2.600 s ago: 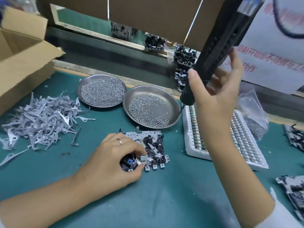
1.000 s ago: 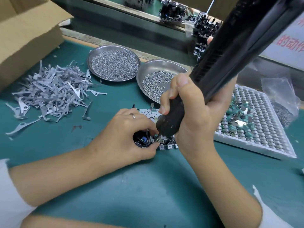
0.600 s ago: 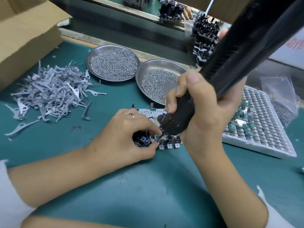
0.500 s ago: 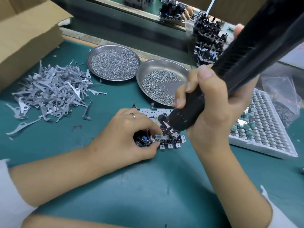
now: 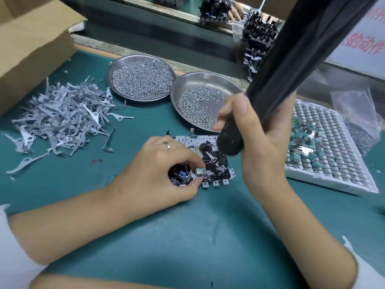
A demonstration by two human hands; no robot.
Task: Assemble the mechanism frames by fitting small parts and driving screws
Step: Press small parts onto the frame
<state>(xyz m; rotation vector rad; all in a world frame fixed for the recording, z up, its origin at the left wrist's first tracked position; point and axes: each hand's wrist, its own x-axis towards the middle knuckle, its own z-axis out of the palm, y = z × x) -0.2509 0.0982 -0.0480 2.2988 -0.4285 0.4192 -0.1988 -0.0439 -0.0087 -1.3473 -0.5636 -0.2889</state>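
Note:
A metal mechanism frame [image 5: 210,161] with black plastic parts lies on the green mat. My left hand [image 5: 160,172] grips its left end, thumb and fingers curled round it. My right hand [image 5: 260,140] holds a long black electric screwdriver [image 5: 291,71], tilted up to the right. The screwdriver's nose hangs just above the frame's right part; its bit is hidden behind the tool.
Two steel dishes of screws, one [image 5: 140,80] at the back left and one [image 5: 200,101] beside it. A heap of grey metal levers [image 5: 62,117] lies left, a cardboard box [image 5: 31,40] behind it. A white tray [image 5: 333,155] with green parts sits right.
The screwdriver came down onto the frame near my left fingers, then lifted and shifted right. My left hand has stayed on the frame.

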